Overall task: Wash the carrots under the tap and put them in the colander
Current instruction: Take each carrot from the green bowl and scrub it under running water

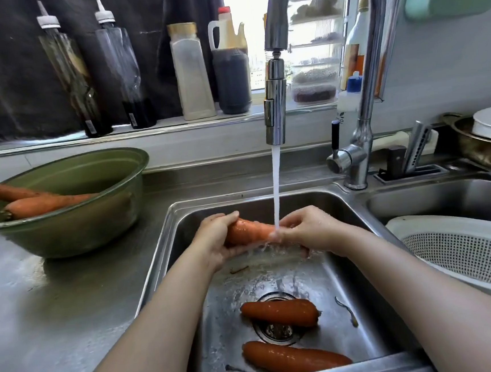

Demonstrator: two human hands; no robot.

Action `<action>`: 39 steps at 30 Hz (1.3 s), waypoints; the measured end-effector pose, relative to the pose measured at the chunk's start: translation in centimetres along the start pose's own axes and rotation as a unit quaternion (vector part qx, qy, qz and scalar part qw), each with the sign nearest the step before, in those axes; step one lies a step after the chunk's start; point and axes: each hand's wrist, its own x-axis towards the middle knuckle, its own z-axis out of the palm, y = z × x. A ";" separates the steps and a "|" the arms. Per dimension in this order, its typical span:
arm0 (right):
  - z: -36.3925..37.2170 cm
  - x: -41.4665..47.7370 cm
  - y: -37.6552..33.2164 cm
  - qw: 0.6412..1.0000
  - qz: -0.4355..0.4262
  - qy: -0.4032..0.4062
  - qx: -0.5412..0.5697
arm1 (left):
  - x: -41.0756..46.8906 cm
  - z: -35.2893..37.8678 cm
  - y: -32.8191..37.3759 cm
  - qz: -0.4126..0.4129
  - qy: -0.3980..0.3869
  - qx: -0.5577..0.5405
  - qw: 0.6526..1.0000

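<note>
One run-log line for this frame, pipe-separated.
phase: rinsing | left hand, right hand: grip carrot under tap | sink: two carrots | green bowl: two more carrots | colander: no carrots seen

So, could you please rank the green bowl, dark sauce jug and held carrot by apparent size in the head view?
1. green bowl
2. dark sauce jug
3. held carrot, only partly visible

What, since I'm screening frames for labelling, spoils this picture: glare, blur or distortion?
Head view: the window behind the tap is blown out white; the wide-angle lens bows the windowsill; running water smears the right hand where it grips the held carrot; the two carrots lying in the sink are sharp.
</note>
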 end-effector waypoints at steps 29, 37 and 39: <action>1.1 0.3 -1.9 0.970 -0.139 0.043 0.197 | 0.7 0.8 -3.9 -0.043 -0.128 0.264 0.955; 0.5 0.2 -1.8 0.961 -0.112 0.084 0.240 | -0.3 1.6 -3.7 0.073 -0.256 0.224 0.938; 0.5 0.4 -1.9 0.954 -0.106 0.083 0.270 | -0.3 1.8 -3.7 0.106 -0.235 0.245 0.934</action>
